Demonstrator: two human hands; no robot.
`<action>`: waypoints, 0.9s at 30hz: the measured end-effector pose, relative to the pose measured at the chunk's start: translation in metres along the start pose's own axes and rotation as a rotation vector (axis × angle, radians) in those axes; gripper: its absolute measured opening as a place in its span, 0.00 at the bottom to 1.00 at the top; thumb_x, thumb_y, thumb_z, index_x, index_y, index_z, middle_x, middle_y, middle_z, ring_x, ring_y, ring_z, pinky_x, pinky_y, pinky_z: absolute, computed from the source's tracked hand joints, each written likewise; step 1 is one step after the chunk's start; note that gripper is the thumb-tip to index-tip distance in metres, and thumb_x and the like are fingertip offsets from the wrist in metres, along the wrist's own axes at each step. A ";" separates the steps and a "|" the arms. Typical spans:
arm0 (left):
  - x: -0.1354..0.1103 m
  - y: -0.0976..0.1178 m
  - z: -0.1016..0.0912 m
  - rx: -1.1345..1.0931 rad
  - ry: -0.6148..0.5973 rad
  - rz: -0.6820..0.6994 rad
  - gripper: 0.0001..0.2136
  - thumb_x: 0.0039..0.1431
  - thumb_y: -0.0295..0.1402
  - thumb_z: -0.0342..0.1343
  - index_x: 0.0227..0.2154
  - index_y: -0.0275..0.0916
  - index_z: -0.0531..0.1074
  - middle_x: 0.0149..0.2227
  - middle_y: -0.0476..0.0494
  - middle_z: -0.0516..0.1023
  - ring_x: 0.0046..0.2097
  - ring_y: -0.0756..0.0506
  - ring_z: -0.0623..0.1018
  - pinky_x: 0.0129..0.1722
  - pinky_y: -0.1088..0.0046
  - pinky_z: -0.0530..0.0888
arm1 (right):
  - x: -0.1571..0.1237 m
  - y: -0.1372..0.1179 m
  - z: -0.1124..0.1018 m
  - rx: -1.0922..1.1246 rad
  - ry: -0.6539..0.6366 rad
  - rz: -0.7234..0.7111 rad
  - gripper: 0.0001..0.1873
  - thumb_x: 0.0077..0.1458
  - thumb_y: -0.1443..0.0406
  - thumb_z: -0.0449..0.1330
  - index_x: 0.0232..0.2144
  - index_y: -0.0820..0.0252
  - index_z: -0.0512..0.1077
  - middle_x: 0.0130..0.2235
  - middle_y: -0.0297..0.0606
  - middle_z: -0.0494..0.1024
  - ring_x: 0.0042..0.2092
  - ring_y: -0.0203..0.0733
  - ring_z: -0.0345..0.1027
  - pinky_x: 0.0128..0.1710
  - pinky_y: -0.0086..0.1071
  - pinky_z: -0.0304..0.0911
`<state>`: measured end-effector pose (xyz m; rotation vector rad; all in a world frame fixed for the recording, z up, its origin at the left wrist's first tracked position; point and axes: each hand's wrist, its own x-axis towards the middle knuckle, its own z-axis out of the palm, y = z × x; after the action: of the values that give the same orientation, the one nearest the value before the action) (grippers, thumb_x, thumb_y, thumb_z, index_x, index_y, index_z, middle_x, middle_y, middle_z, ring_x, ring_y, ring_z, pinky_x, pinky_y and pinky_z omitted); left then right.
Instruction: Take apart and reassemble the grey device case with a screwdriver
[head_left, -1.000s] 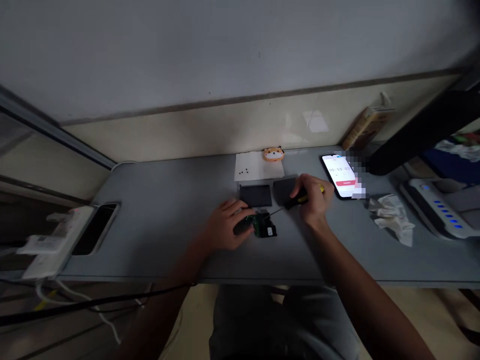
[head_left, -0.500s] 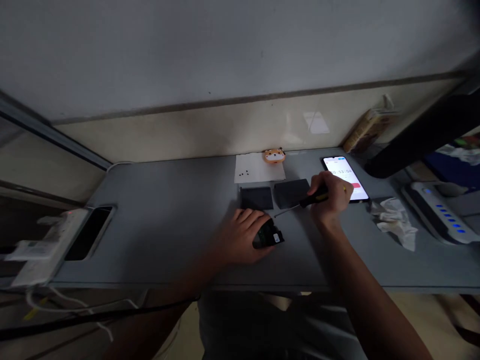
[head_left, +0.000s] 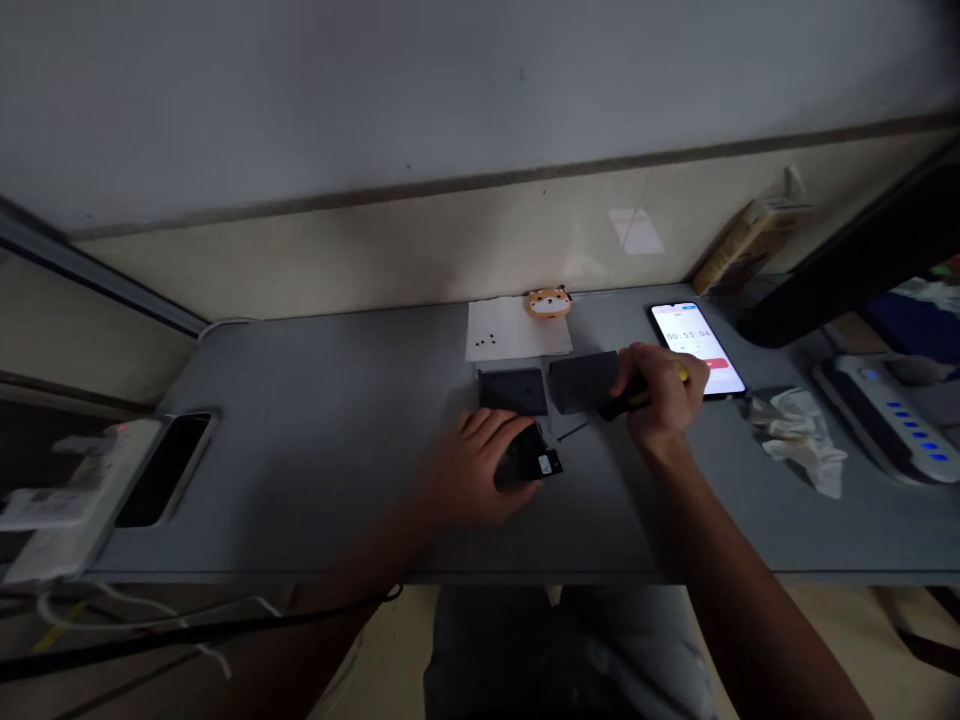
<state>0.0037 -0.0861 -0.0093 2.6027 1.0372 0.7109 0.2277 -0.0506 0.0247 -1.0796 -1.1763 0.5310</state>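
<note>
My left hand (head_left: 484, 465) is closed around a small black device (head_left: 531, 456) with a white label, low over the grey table; its exact kind is not clear. In my right hand (head_left: 666, 392) is a screwdriver (head_left: 616, 406) with a black and yellow handle. Its thin shaft points left, the tip a little apart from the device. Beyond the hands lie a flat dark panel (head_left: 514, 391) and a dark grey block-like piece (head_left: 583, 381), side by side. Several tiny black screws (head_left: 486, 341) rest on a white paper (head_left: 502, 325).
An orange animal-faced case (head_left: 548, 303) sits on the paper's corner. To the right are a lit phone (head_left: 697, 345) showing a timer, crumpled tissue (head_left: 802, 435) and a white power strip (head_left: 889, 415). Another phone (head_left: 166, 470) lies at the left beside a white box (head_left: 90, 500).
The device in my left hand has shifted slightly left and tilted. The screwdriver tip has drawn back from it, a little to the right. The view has also moved slightly.
</note>
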 end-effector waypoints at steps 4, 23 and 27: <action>-0.003 -0.007 -0.011 -0.094 0.037 -0.076 0.26 0.63 0.40 0.56 0.62 0.37 0.65 0.53 0.34 0.77 0.53 0.36 0.76 0.53 0.56 0.72 | 0.001 -0.001 0.002 -0.037 0.038 0.000 0.24 0.54 0.62 0.53 0.08 0.54 0.65 0.12 0.32 0.63 0.19 0.35 0.56 0.20 0.32 0.51; 0.002 -0.032 -0.004 -0.176 0.071 -0.309 0.25 0.74 0.48 0.36 0.51 0.41 0.76 0.46 0.39 0.82 0.50 0.40 0.79 0.54 0.60 0.75 | -0.002 0.001 0.006 -0.041 -0.047 0.045 0.22 0.55 0.61 0.51 0.10 0.54 0.64 0.13 0.31 0.64 0.20 0.35 0.58 0.23 0.31 0.53; 0.003 -0.033 -0.006 -0.286 0.102 -0.406 0.32 0.71 0.58 0.35 0.46 0.41 0.78 0.43 0.39 0.82 0.48 0.38 0.80 0.50 0.60 0.77 | -0.003 0.002 0.007 -0.037 -0.036 0.045 0.24 0.57 0.59 0.52 0.10 0.54 0.63 0.13 0.31 0.63 0.20 0.35 0.58 0.23 0.32 0.55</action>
<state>-0.0164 -0.0601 -0.0163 2.0480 1.3302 0.8227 0.2209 -0.0492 0.0219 -1.1340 -1.1996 0.5671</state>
